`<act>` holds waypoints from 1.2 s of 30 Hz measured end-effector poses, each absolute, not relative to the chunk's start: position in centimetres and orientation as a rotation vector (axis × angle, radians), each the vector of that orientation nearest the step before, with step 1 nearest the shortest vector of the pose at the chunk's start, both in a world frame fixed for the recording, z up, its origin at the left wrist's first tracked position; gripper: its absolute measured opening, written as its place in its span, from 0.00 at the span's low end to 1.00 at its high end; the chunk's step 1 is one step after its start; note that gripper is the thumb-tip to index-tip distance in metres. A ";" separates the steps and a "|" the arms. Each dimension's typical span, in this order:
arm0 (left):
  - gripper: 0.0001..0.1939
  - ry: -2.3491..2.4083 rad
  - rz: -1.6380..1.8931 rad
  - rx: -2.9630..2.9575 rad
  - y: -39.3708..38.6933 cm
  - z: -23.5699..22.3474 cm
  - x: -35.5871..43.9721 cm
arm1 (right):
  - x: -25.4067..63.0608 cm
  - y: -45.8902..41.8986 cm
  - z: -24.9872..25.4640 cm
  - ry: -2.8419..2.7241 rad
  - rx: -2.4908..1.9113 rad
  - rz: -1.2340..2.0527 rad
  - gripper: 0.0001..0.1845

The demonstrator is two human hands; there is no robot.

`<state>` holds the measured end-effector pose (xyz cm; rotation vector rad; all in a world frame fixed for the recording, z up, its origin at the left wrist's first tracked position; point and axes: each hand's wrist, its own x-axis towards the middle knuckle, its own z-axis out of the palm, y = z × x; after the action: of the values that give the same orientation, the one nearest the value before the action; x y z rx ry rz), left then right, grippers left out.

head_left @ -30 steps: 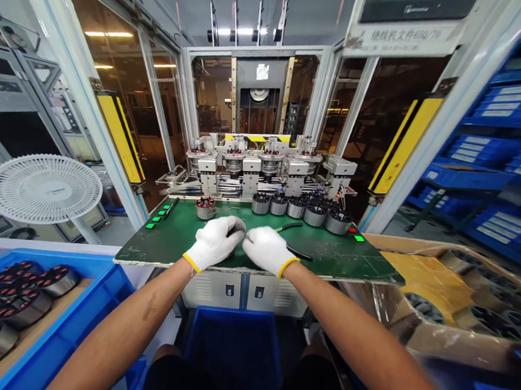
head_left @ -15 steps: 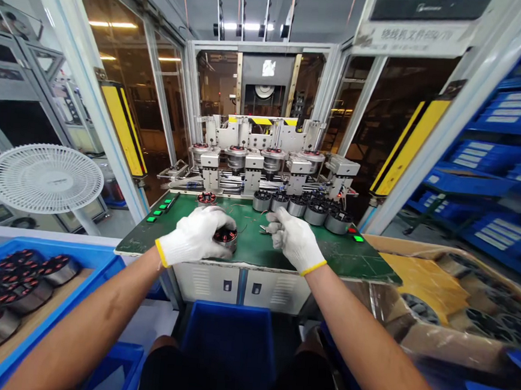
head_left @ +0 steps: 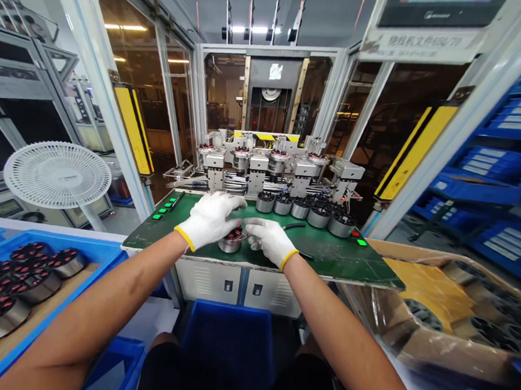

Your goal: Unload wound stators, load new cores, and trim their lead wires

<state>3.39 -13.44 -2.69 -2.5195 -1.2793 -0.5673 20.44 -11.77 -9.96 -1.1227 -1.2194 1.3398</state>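
Note:
A round motor stator point(head_left: 229, 243) with copper windings sits on the green worktop near its front edge. My left hand point(head_left: 211, 216), in a white glove, arches over its left and back side with fingers apart. At the stator's right, my gloved right hand point(head_left: 266, 241) has its fingertips closed on a thin wire point(head_left: 241, 237) coming from the windings. Black-handled pliers point(head_left: 295, 226) show beyond and beside the right hand, handles spread; their jaws are hidden by the hand.
Several unwound stators point(head_left: 300, 208) stand in a row at the back right of the worktop point(head_left: 341, 255). Behind is a winding machine point(head_left: 258, 165). A blue tray point(head_left: 106, 261) of wound stators lies left, below a white fan point(head_left: 58, 176); a cardboard box point(head_left: 418, 255) stands right.
My left hand has loosened from the stator's side and risen over it. My right hand has moved left to the stator's wire, and the pliers' handles now show behind it.

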 end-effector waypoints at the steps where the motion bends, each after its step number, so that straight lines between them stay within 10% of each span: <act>1: 0.17 -1.246 -0.471 -2.589 -12.9 -2.2 3.2 | 20.5 -11.6 -10.1 -1.225 -1.110 1.359 0.18; 18: 0.16 -1.535 -0.138 -2.779 -9.5 -3.3 2.6 | 31.7 -13.2 -9.3 -1.101 -1.047 1.182 0.27; 28: 0.16 -1.893 -0.200 -2.492 -11.0 -3.9 3.8 | 29.9 -17.4 -5.2 -1.441 -1.771 -0.432 0.22; 36: 0.17 -1.937 -0.238 -2.470 -12.0 -3.6 3.2 | 19.9 -16.1 -8.3 -2.296 -1.754 -0.419 0.21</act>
<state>3.24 -12.04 -3.57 -2.4701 -1.9370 -0.2375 19.88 -16.10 -8.29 -1.7541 -2.2964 -0.4189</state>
